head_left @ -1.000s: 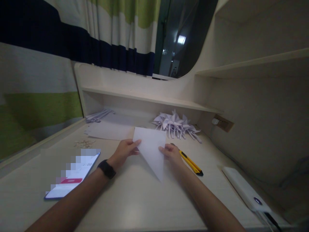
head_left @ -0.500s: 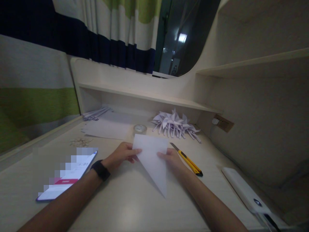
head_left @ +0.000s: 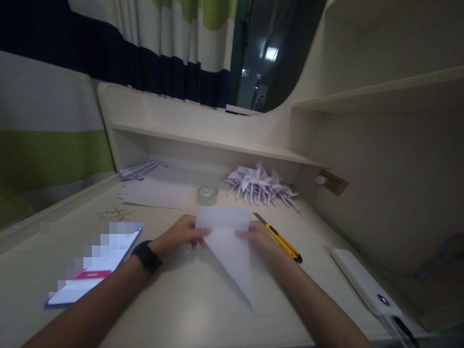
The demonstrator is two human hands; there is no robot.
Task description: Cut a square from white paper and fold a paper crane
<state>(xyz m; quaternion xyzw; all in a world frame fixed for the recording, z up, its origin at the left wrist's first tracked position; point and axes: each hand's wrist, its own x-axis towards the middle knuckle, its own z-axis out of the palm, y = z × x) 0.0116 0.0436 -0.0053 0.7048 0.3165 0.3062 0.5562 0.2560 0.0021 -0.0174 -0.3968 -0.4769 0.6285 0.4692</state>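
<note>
our left hand (head_left: pixel 184 235) and right hand (head_left: pixel 260 238) clamped on opposite edges of the white paper (head_left: pixel 226 244), paper positioned between them, pointed corner toward us, yellow knife (head_left: pixel 283 241) beside our right hand

Looks like a home study nook: a broad-striped curtain (head_left: pixel 174 72) far left, shelves (head_left: pixel 384 89) above the counter (head_left: pixel 195 299).

Behind the white paper (head_left: pixel 226 246), we lose sight of most fingers of the left hand (head_left: pixel 181 237) and right hand (head_left: pixel 261 238). Left of the paper, a phone (head_left: pixel 108 256) is partly blurred into squares and partly covered by the left forearm (head_left: pixel 105 299); pale bits (head_left: pixel 114 212) there are too small for us to identify. Beyond the paper, overlapping paper pinwheels (head_left: pixel 257 181) defeat our count, and the curtain (head_left: pixel 177 43) runs off the top edge.
</note>
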